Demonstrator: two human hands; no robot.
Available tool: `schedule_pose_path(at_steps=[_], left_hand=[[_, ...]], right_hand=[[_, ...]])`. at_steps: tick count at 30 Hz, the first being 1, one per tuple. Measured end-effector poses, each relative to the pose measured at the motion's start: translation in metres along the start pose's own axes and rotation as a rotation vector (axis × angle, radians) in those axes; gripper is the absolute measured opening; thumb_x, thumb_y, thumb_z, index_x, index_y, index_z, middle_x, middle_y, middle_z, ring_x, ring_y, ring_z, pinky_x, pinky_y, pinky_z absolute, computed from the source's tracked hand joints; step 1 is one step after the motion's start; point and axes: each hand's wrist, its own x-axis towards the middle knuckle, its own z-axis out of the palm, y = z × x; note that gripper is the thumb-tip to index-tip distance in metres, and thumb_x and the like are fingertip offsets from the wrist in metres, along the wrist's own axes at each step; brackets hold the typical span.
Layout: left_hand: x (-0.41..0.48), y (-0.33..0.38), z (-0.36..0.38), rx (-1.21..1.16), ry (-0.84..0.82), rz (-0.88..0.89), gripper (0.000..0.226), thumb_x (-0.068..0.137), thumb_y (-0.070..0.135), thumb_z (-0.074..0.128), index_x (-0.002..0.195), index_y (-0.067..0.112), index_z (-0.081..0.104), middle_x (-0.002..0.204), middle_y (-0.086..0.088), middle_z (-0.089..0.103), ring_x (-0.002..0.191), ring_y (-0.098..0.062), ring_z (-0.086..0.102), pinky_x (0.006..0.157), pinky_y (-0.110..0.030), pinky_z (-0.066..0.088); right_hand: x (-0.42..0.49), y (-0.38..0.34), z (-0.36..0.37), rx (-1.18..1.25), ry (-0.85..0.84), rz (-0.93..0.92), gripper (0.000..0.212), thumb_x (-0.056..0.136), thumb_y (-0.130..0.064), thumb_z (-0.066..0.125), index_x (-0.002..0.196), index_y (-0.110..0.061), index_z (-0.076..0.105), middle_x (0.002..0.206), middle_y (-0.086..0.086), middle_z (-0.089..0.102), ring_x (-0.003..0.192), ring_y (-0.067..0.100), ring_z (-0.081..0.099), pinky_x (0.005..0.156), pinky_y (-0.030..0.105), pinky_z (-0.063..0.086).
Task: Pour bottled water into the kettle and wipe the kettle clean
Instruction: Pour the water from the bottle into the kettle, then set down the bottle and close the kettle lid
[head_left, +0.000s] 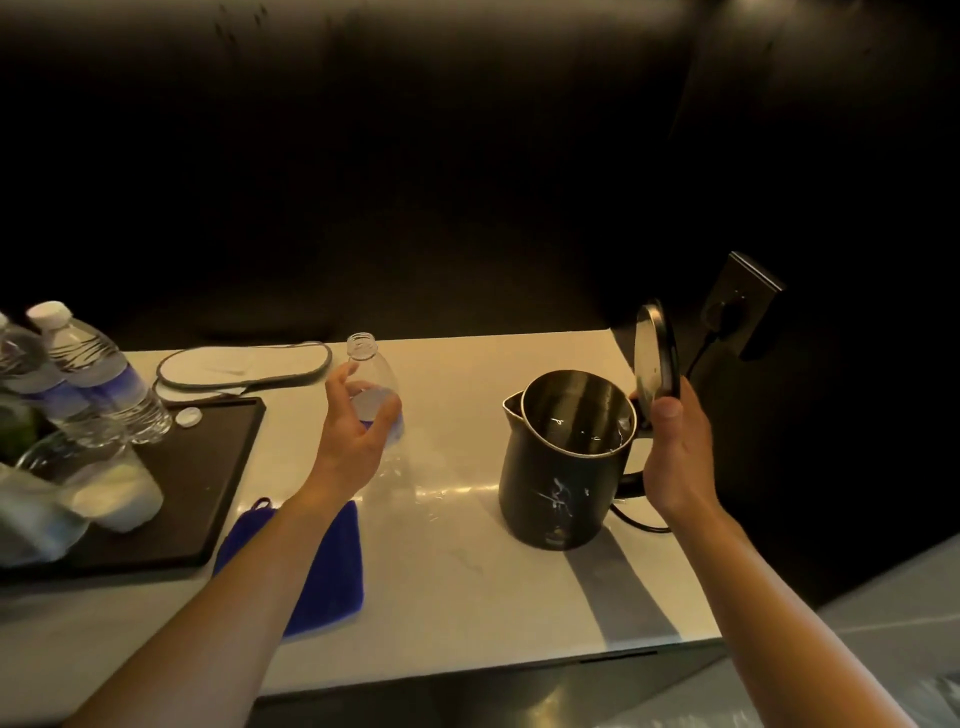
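kettle (563, 462) stands open, water inside | our left hand (353, 436) wraps the uncapped, seemingly empty bottle (376, 395) left of kettle | our right hand (675, 452) pinches the raised lid (655, 358) | risk: light bottle tips; lid snaps shut; cloth (332, 566) left of kettle untouched

Counter layout
Kettle (563, 467) stands right on the counter (457, 587); open bottle (375, 395) mid-counter; tray (208, 483) left; cloth (322, 571) nearer, between.
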Motion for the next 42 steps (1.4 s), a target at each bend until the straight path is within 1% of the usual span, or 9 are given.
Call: schedule_pose_path(at_steps=[5, 11, 17, 22, 25, 31, 34, 38, 42], left_hand=[[-0.005, -0.007, 0.004, 0.039, -0.01, 0.068, 0.073, 0.094, 0.029, 0.066, 0.147, 0.03, 0.017, 0.152, -0.006, 0.035, 0.137, -0.027, 0.041, 0.102, -0.032, 0.044], [-0.01, -0.01, 0.003, 0.084, 0.008, 0.134, 0.075, 0.09, 0.028, 0.071, 0.142, 0.04, 0.018, 0.154, -0.009, 0.035, 0.136, -0.03, 0.044, 0.101, -0.034, 0.047], [-0.009, -0.011, 0.003, 0.115, 0.014, 0.097, 0.089, 0.084, 0.03, 0.078, 0.151, 0.027, 0.019, 0.152, -0.007, 0.041, 0.132, -0.027, 0.048, 0.102, -0.037, 0.048], [-0.011, -0.013, -0.002, 0.094, 0.02, 0.084, 0.098, 0.078, 0.031, 0.083, 0.153, 0.027, 0.02, 0.155, -0.005, 0.04, 0.133, -0.022, 0.047, 0.105, -0.038, 0.046], [-0.019, -0.018, -0.008, 0.079, 0.054, 0.087, 0.099, 0.076, 0.034, 0.085, 0.153, 0.026, 0.022, 0.152, -0.005, 0.043, 0.132, -0.018, 0.046, 0.102, -0.021, 0.038], [-0.058, -0.042, -0.009, 0.257, 0.253, 0.066, 0.073, 0.077, 0.04, 0.076, 0.135, 0.009, 0.044, 0.133, -0.015, 0.052, 0.117, -0.028, 0.052, 0.097, -0.043, 0.044], [-0.074, -0.059, -0.014, 0.538, 0.253, -0.002, 0.047, 0.087, 0.031, 0.073, 0.123, 0.008, 0.054, 0.126, -0.017, 0.058, 0.115, -0.038, 0.055, 0.095, -0.057, 0.043], [-0.09, -0.073, -0.023, 0.885, 0.127, -0.06, 0.038, 0.092, 0.033, 0.064, 0.122, 0.01, 0.058, 0.127, -0.015, 0.061, 0.119, -0.038, 0.055, 0.097, -0.062, 0.042], [-0.1, -0.078, -0.023, 1.076, 0.034, -0.052, 0.039, 0.096, 0.04, 0.049, 0.123, 0.013, 0.055, 0.127, -0.012, 0.06, 0.12, -0.034, 0.054, 0.102, -0.055, 0.041]], right_hand=[[-0.001, 0.0, 0.002, -0.017, 0.024, -0.01, 0.04, 0.1, -0.056, 0.029, 0.118, -0.035, 0.057, 0.104, -0.018, 0.058, 0.094, -0.014, 0.056, 0.075, 0.027, 0.042], [-0.002, 0.0, 0.001, -0.01, 0.023, -0.038, 0.094, 0.093, -0.082, 0.023, 0.131, -0.005, 0.059, 0.11, -0.017, 0.059, 0.099, -0.013, 0.056, 0.081, 0.006, 0.042], [0.001, 0.006, -0.001, -0.024, 0.03, 0.031, 0.076, 0.097, -0.064, 0.027, 0.132, -0.003, 0.056, 0.112, -0.003, 0.062, 0.099, -0.009, 0.057, 0.086, 0.035, 0.05], [0.0, 0.006, -0.001, -0.044, 0.016, 0.006, 0.072, 0.099, -0.063, 0.028, 0.131, -0.006, 0.056, 0.102, -0.031, 0.06, 0.099, -0.007, 0.058, 0.078, 0.029, 0.046], [-0.002, 0.005, -0.001, -0.045, -0.017, -0.015, 0.084, 0.097, -0.076, 0.024, 0.135, -0.007, 0.053, 0.111, -0.023, 0.059, 0.102, -0.006, 0.056, 0.084, 0.034, 0.049], [-0.002, -0.003, -0.011, 0.011, -0.178, -0.002, 0.102, 0.081, -0.094, 0.024, 0.159, -0.029, 0.028, 0.151, 0.002, 0.047, 0.127, 0.006, 0.051, 0.097, 0.024, 0.042], [0.002, -0.014, -0.018, 0.087, -0.257, 0.079, 0.08, 0.082, -0.094, 0.02, 0.15, -0.055, 0.032, 0.152, -0.005, 0.045, 0.13, -0.007, 0.044, 0.095, 0.014, 0.035], [0.011, -0.027, -0.023, 0.063, -0.296, 0.186, 0.047, 0.09, -0.087, 0.017, 0.119, -0.066, 0.046, 0.134, -0.015, 0.056, 0.121, -0.005, 0.05, 0.098, 0.031, 0.039], [0.017, -0.032, -0.016, -0.144, -0.409, 0.107, 0.058, 0.085, -0.091, 0.024, 0.141, -0.078, 0.018, 0.141, -0.021, 0.041, 0.127, 0.012, 0.048, 0.101, 0.048, 0.045]])
